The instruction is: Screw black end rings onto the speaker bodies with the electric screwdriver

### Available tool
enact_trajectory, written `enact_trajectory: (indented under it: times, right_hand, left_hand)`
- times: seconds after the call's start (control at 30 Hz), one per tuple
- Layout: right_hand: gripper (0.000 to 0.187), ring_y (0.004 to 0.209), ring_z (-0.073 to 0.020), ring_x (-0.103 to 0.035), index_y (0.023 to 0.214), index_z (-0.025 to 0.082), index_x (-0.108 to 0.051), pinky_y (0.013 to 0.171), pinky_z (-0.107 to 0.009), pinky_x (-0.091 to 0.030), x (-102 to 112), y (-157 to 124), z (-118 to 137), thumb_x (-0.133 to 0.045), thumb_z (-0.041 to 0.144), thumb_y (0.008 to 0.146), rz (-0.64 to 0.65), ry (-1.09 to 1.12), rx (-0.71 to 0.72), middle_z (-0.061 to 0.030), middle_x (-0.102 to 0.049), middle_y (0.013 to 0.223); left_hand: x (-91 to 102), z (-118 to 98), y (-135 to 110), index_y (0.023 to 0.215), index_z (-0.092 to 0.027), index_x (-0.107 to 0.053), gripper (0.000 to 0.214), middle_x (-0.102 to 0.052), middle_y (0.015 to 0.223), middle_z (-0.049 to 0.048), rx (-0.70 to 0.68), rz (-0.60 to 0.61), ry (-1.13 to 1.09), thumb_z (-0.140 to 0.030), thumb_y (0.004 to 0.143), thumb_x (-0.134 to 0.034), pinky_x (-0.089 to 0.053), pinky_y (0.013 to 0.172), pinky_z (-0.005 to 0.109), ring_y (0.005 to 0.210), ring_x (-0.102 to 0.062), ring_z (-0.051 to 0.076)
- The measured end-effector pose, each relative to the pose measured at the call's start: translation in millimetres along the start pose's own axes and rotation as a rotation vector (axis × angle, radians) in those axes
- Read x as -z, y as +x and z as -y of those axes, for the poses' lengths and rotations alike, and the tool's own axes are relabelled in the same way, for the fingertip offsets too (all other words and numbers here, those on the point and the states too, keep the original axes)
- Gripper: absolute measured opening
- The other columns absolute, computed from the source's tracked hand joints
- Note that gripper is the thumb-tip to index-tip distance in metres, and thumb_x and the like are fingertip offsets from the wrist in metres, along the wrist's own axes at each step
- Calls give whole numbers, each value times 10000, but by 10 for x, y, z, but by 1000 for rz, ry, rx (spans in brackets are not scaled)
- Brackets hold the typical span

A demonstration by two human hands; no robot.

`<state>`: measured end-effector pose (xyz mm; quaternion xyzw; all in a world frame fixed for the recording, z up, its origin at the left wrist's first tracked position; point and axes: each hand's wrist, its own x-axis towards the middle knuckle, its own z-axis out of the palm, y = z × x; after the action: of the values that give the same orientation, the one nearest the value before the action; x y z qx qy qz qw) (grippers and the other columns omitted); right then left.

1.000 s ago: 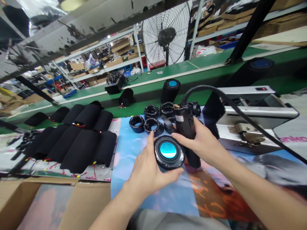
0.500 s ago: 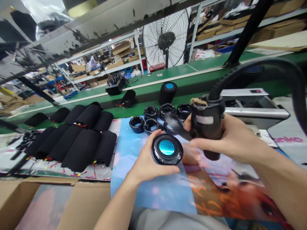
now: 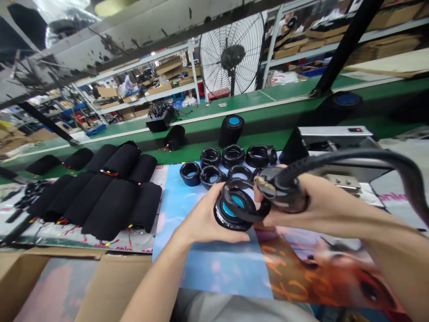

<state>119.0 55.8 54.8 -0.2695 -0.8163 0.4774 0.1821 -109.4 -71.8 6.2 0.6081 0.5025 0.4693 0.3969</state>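
Observation:
My left hand (image 3: 204, 219) is wrapped around a black cylindrical speaker (image 3: 223, 219) with a shiny blue round centre on its upturned end. My right hand (image 3: 315, 201) grips a black corded hand tool (image 3: 290, 194), its thick cable leading off to the right; its working tip is hidden. A black ring (image 3: 246, 217) at my right fingertips is tilted over the speaker's end, partly covering the blue centre. I cannot tell whether it is seated there. Several similar black rings (image 3: 210, 157) stand just beyond my hands on the blue sheet (image 3: 208, 268).
Several black fabric-covered cylinders (image 3: 110, 208) with wire leads lie at the left. A blue-topped black cylinder (image 3: 231, 132) stands on the green conveyor (image 3: 197, 138). A metal device (image 3: 335, 132) sits at the right, an open cardboard box (image 3: 114, 286) at the lower left.
My right hand has moved left and tilted the tool. The black ring, blurred beside the speaker before, is now over the speaker's end. My left hand has barely moved.

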Motion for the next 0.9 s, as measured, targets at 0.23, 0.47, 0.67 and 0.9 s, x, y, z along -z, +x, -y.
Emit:
enact_trajectory:
  times: [0.23,0.47,0.67,0.9]
  right_hand:
    - [576,826,-239,-722,1174,224,-721,671,-302,-605,44,95,79,-890,497,695,104,7,3,-55,-755,970]
    - [682,744,-241,-651,1135,307,-717,649,-320,-561,-282,-100,122,-964,386,503,-179,129,-244,18,-730,833]
    - [462,601,-231,-611,952,302,-657,550,-324,-455,-345,-89,145,-871,536,615,-107,-54,-215,52,-686,657]
    - [438,554,-229,-585,897,302,-648,509,-339,-419,-330,-97,52,-879,547,617,-149,-113,-173,30,-692,660]
  left_hand:
    - [-142,21,-58,1566,-221,-293,1248,-588,1531,178,32,-105,-200,-319,583,-1056,-424,1268,520,1447,-603,360]
    - [-200,94,-64,1529,-225,-389,1197,-626,1497,165,31,-136,-279,-394,558,-1069,-411,1266,574,1434,-608,394]
    - [-189,65,-88,1565,-250,-352,1324,-587,1547,159,63,-138,-259,-486,492,-1092,-377,1300,552,1504,-543,384]
    - [-180,36,-107,1581,-255,-339,1350,-580,1546,152,59,-129,-285,-528,487,-1082,-357,1313,560,1506,-544,371]
